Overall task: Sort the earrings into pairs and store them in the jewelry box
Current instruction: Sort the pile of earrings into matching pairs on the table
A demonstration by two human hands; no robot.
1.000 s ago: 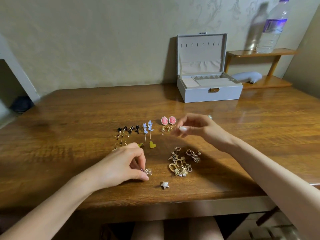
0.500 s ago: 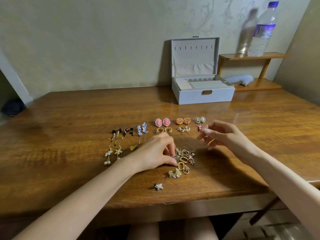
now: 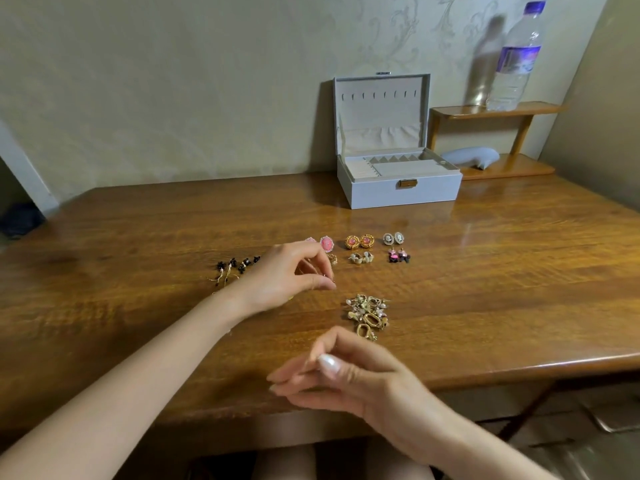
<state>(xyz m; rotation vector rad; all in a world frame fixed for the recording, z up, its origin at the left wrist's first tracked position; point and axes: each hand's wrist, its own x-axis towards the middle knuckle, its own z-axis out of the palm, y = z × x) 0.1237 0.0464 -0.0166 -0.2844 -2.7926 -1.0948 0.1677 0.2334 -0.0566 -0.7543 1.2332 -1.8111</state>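
seeing the right hand (image 3: 349,379) hovering just nearer than the heap of gold earrings (image 3: 369,315), pinching thumb to forefinger with the other fingers lying out straight, and failing to tell whether anything is sitting between the tips. seeing the left hand (image 3: 287,277) hanging just left of the heap and slightly beyond it, curling its fingers with thumb meeting forefinger, again unable to tell what, if anything, is being held. finding sorted pairs lying beyond the heap on the wooden table (image 3: 138,237), black drops (image 3: 235,266) off to the left, gold rounds (image 3: 359,241) and pink-and-black studs (image 3: 398,256) straight beyond, and the jewelry box (image 3: 398,192) standing open well beyond the heap.
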